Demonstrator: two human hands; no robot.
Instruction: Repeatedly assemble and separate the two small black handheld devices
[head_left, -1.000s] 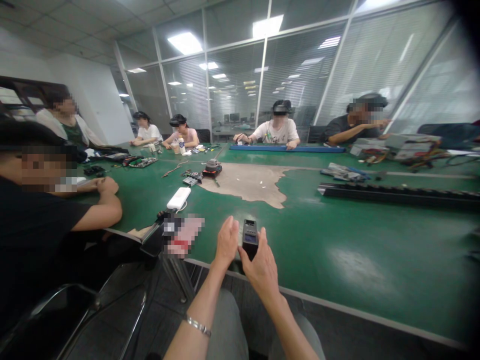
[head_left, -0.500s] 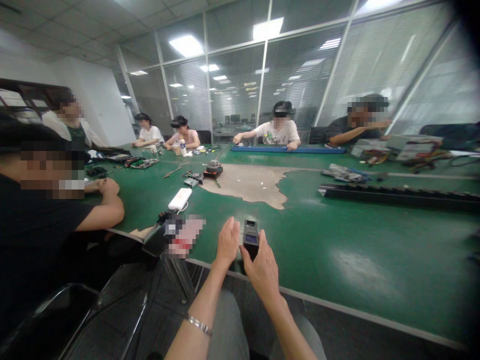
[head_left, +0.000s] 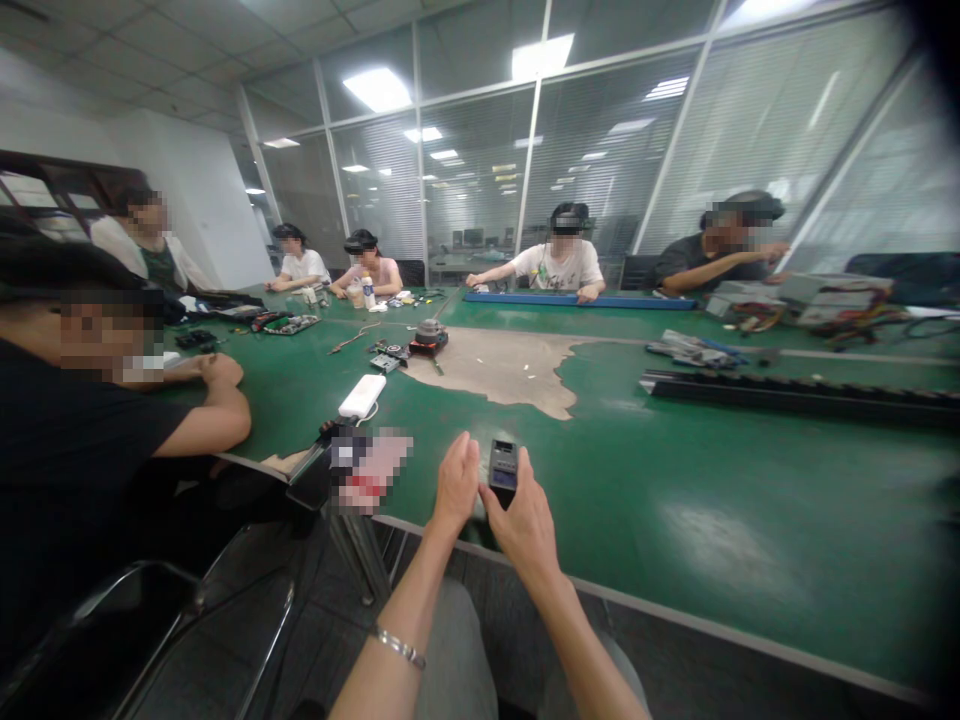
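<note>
From where I stand, I see a person sitting at a wide table with a worn green top [head_left: 645, 500], both bare hands brought together near its front edge. The right hand [head_left: 525, 512] is grasping a small black rectangular box-shaped device with a small dark screen [head_left: 505, 465]: the thumb lies at its near left corner and the fingers go along its right side. The left hand [head_left: 456, 484] is not clenched. Its fingers are rather straight, and the palm is turned to the left side of the device; whether it is touching, I cannot tell. The device is at the table's front edge, between the two hands, with its top face visible. On the left wrist is a silver-coloured metal bracelet [head_left: 400, 648].

To the left of the hands, near the edge, there is a white oblong block with rounded corners [head_left: 361, 396], with a white cable beside it. Beyond the hands, the green surface is missing in an irregular brown patch [head_left: 502, 370], and at its left end stands a black and red device with a round grey top [head_left: 428, 338]. Farther to the right lies a long black rail [head_left: 795, 397]. Across the table, a person in a white T-shirt [head_left: 566, 265] rests one hand on a long blue bar [head_left: 637, 302].
</note>
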